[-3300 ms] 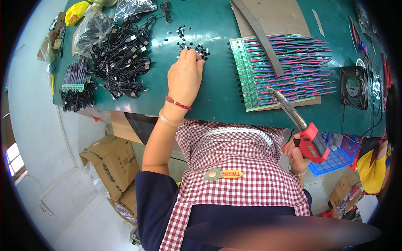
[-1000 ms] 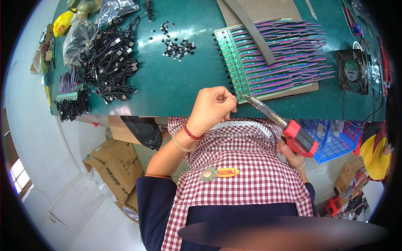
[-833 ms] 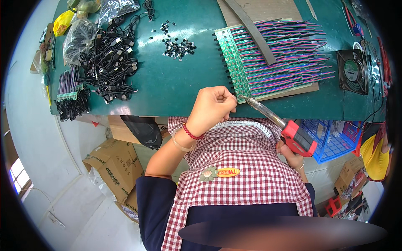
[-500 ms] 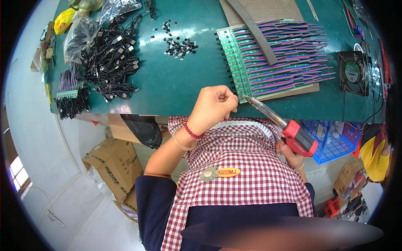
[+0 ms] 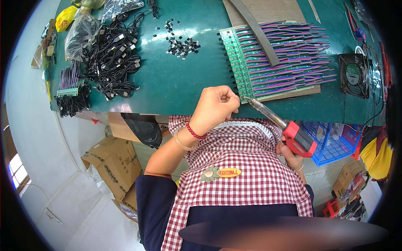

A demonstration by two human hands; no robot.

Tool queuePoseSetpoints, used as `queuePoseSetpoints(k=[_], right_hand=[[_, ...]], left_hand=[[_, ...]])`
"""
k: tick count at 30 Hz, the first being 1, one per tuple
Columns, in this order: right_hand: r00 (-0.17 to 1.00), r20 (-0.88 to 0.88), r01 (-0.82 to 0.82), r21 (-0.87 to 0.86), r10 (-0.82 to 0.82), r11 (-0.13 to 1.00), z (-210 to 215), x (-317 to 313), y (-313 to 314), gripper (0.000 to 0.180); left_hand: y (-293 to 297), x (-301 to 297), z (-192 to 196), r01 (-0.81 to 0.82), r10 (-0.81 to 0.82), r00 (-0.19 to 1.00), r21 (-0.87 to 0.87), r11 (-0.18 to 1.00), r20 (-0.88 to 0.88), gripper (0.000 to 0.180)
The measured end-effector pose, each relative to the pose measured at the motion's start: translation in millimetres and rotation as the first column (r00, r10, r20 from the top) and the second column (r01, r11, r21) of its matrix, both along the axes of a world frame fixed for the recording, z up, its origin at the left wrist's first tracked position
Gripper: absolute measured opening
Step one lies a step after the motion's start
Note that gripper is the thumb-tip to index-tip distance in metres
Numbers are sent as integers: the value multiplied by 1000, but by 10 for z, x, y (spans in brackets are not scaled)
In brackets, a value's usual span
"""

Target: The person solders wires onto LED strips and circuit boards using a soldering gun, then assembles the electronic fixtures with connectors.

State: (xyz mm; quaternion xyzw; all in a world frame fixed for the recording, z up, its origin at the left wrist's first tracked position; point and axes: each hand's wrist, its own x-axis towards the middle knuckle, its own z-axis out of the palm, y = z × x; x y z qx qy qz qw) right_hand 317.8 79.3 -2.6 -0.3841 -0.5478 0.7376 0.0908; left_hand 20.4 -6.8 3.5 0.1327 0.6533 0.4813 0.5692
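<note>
My left hand (image 5: 216, 105) is closed in a pinch at the bench's front edge, beside the near left corner of a green circuit board panel (image 5: 238, 62). What its fingertips hold is too small to make out. In my right hand (image 5: 292, 157) is a red and black soldering iron (image 5: 300, 140), gripped low in front of the apron. Its metal barrel slants up and left, and the tip ends at that panel corner, close to my left fingers. Rows of pink, blue and black wires (image 5: 289, 62) run rightward from the panel. A flat grey bar (image 5: 259, 35) lies across them.
Small black connectors (image 5: 183, 47) lie scattered mid-bench. Left of them is a heap of black USB cables (image 5: 117, 58), with wired boards (image 5: 68, 92) beside it. A black fan (image 5: 354, 75) stands at the right. Below the bench are a blue basket (image 5: 335, 144) and cardboard boxes (image 5: 115, 165).
Very little differs: the view has shifted slightly. Both hands and the soldering iron stay nearly in place, with the tip still at the panel's near corner.
</note>
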Motion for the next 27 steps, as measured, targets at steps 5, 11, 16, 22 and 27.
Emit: queuePoseSetpoints(k=[5,11,16,22,27], right_hand=[[998,-7,-62,68,63,996,-11,16,13,9],[999,-16,31,26,-31,999,42,-34,-37,6],[1000,-19,-17,4,17,1000,-16,25,7,8],[993,67,-108,121,100,987,-79,97,-17,26],[993,66,-105,96,99,990,11,32,-12,21]], left_hand=[[0,-1,14,-14,14,1000,0,1000,12,9],[3,0,3,-3,3,1000,-20,1000,-11,10],[-4,-2,-6,-6,6,1000,-2,1000,-7,10],[-3,1,-11,-7,7,1000,3,1000,6,11],[-3,1,-15,-10,10,1000,-4,1000,3,12]])
